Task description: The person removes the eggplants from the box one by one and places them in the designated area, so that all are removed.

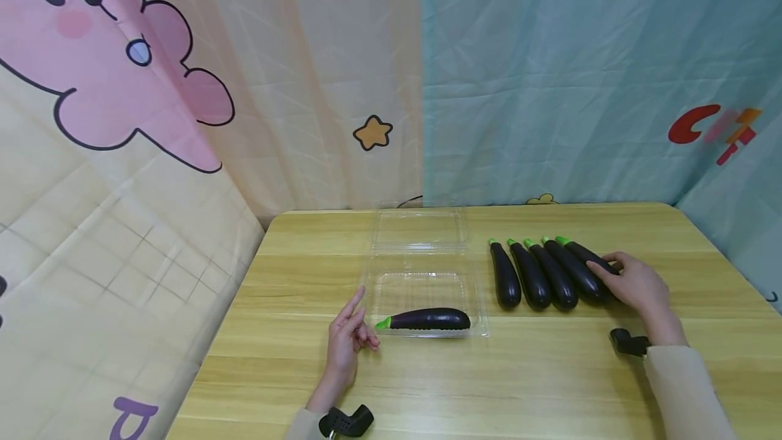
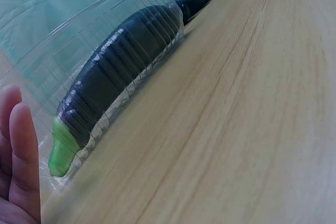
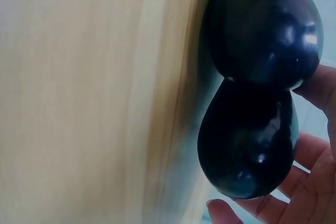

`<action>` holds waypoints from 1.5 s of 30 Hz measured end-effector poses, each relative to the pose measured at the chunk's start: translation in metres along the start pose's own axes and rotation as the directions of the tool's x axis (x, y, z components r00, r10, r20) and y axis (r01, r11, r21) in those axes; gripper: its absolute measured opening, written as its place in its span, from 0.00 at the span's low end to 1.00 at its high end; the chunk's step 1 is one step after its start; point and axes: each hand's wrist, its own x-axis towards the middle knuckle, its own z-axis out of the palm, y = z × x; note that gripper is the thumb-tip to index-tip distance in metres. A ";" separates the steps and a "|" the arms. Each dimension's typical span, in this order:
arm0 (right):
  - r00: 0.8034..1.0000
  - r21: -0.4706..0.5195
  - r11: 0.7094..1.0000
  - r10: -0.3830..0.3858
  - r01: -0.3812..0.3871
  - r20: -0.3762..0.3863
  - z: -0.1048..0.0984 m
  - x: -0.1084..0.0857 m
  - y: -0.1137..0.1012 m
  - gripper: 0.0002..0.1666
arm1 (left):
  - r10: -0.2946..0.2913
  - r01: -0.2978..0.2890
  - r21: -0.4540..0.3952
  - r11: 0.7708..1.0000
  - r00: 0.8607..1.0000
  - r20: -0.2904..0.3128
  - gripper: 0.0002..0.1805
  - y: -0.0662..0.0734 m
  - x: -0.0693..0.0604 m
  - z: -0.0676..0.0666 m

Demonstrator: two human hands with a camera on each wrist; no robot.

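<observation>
A clear plastic clamshell box [image 1: 421, 287] lies with its lid [image 1: 419, 228] folded back. Along its front wall rests one eggplant [image 1: 430, 319], green stem to the left; the left wrist view shows this eggplant [image 2: 118, 56] through the ribbed wall. My left hand [image 1: 347, 341] is at the box's left front corner, fingers loosely extended and holding nothing; whether it touches the rim I cannot tell. On the right, my right hand [image 1: 635, 282] grips the rightmost eggplant [image 1: 586, 255] of a row by its thick end. In the right wrist view, fingers curl behind that eggplant [image 3: 247, 145].
Several more eggplants, such as the leftmost one [image 1: 506, 277], lie side by side to the right of the box, stems pointing away. The wooden table [image 1: 489, 386] ends at a printed curtain [image 1: 330, 87] behind and at the left.
</observation>
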 end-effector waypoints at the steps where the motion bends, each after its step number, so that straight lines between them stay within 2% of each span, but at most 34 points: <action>1: 1.000 0.001 1.000 -0.001 0.001 0.005 0.000 0.000 0.001 0.41 | 0.000 0.000 0.001 1.000 1.000 0.000 0.29 0.000 0.000 0.000; 14: 1.000 0.027 1.000 -0.016 0.015 0.018 0.003 -0.001 0.004 0.38 | 0.001 -0.001 0.005 1.000 1.000 0.001 0.29 0.000 0.000 -0.001; 24: 1.000 0.023 1.000 -0.009 0.009 0.019 0.003 -0.004 0.004 0.40 | -0.013 0.013 0.010 1.000 1.000 -0.007 0.29 0.001 0.001 -0.001; 28: 0.999 0.030 0.999 -0.009 0.011 -0.037 0.004 -0.006 0.003 0.38 | -0.018 0.018 0.010 1.000 1.000 -0.009 0.29 0.000 0.000 -0.001; 32: 0.983 0.050 0.998 -0.032 0.041 -0.180 0.005 -0.007 -0.002 0.34 | -0.013 0.013 0.007 1.000 1.000 -0.005 0.29 0.000 0.000 -0.001; 36: 0.939 0.075 0.992 -0.071 0.102 -0.338 0.004 -0.009 -0.013 0.28 | -0.003 0.003 0.005 1.000 1.000 0.004 0.29 0.000 -0.001 -0.001; 38: 0.902 0.085 0.985 -0.100 0.149 -0.420 0.003 -0.010 -0.020 0.24 | 0.002 -0.002 0.004 1.000 1.000 0.008 0.30 0.000 -0.001 -0.001; 40: 0.847 0.087 0.972 -0.146 0.220 -0.511 0.004 -0.011 -0.028 0.19 | 0.005 -0.005 0.003 1.000 1.000 0.011 0.30 0.000 -0.001 0.000; 43: 0.737 0.064 0.934 -0.233 0.351 -0.634 0.005 -0.009 -0.039 0.13 | 0.005 -0.005 0.000 1.000 1.000 0.013 0.30 0.001 -0.001 0.000; 45: 0.669 0.033 0.903 -0.292 0.428 -0.683 0.004 -0.008 -0.046 0.11 | 0.004 -0.004 0.000 1.000 1.000 0.012 0.30 0.001 -0.001 0.001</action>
